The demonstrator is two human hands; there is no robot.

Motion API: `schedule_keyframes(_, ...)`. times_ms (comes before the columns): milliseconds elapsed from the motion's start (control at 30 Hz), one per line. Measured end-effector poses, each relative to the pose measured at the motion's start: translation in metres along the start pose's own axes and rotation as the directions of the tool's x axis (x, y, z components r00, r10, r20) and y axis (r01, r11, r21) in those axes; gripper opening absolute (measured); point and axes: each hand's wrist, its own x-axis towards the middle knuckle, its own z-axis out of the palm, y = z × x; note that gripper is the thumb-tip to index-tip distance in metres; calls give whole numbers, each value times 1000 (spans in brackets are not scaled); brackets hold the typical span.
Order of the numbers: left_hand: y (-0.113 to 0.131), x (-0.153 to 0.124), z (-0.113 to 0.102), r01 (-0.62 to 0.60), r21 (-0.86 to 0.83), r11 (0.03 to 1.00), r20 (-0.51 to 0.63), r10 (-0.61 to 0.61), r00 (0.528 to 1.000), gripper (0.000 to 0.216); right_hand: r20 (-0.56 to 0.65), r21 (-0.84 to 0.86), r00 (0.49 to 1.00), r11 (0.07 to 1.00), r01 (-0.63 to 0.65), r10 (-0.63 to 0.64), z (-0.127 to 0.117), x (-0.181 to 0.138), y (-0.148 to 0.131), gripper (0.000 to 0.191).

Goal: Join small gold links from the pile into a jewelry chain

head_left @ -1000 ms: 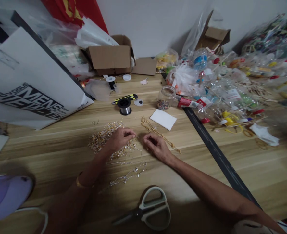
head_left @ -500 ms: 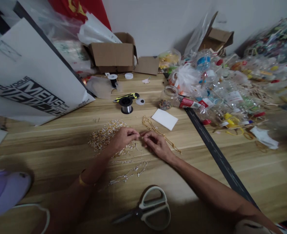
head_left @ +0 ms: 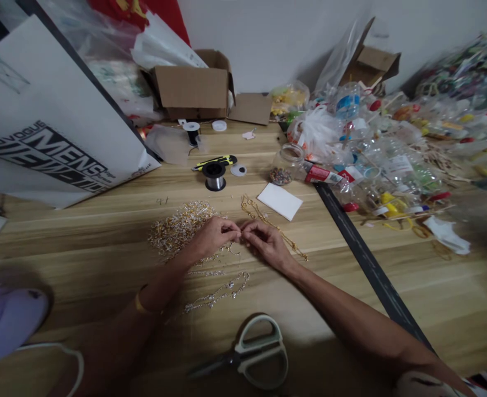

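Basically, the loose gold and silver pieces (head_left: 175, 231) sit heaped just left of the meeting fingertips; they look light and stiff, probably slippery and quick to snag, so take single bits by an end at the heap's border. Left hand (head_left: 216, 235) and right hand (head_left: 266, 242) have fingers drawn narrow (can't tell what's in either pinch, too small). Gold chain (head_left: 293, 245) lies beyond the right hand, silver chain (head_left: 231, 285) nearer; both should drape limp, so grab an end.
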Motion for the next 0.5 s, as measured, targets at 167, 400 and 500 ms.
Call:
schedule_keyframes(167,0,0,0,14,22,1000,-5,-14,1000,18,-54,-25,997,999,-48,47,-1,0,1,24)
schedule_keyframes(400,-1,-1,-7,54,-59,997,-24,-56,998,18,-64,-5,997,999,-53,53,-2,1,1,26)
schedule_keyframes(500,-1,-1,-11,66,-94,993,-9,-68,998,18,-73,-6,996,999,-53,53,-2,1,1,27)
